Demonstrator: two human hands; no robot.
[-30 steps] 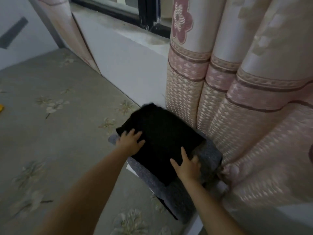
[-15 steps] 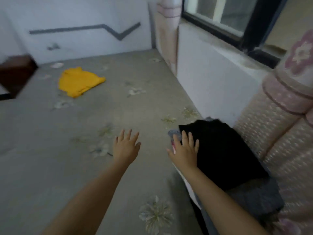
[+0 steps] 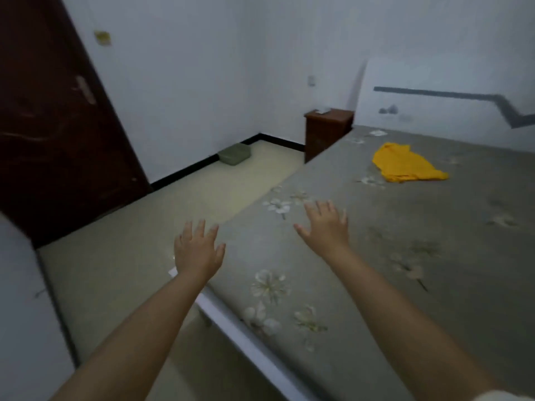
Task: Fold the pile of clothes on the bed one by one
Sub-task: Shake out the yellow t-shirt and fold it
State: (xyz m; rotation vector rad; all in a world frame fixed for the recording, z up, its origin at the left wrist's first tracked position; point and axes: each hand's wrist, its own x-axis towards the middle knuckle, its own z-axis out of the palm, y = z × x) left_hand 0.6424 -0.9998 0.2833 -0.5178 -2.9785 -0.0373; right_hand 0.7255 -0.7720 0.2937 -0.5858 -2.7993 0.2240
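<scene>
Both hands are empty: the left hand [image 3: 198,250] and the right hand [image 3: 325,227] hover with fingers spread apart over the grey flowered bed [image 3: 362,285]. The crumpled yellow cloth garment [image 3: 405,163] lies well beyond the fingertips, to the right. The step in hand seems to be reaching for it; the next move calls for a long reach forward and a grip on it.

A garment [image 3: 405,163] is laid on the far part of the bed [image 3: 376,256], well beyond both hands. A nightstand [image 3: 327,131] is set behind the bed's left edge; a door [image 3: 52,125] is placed far left.
</scene>
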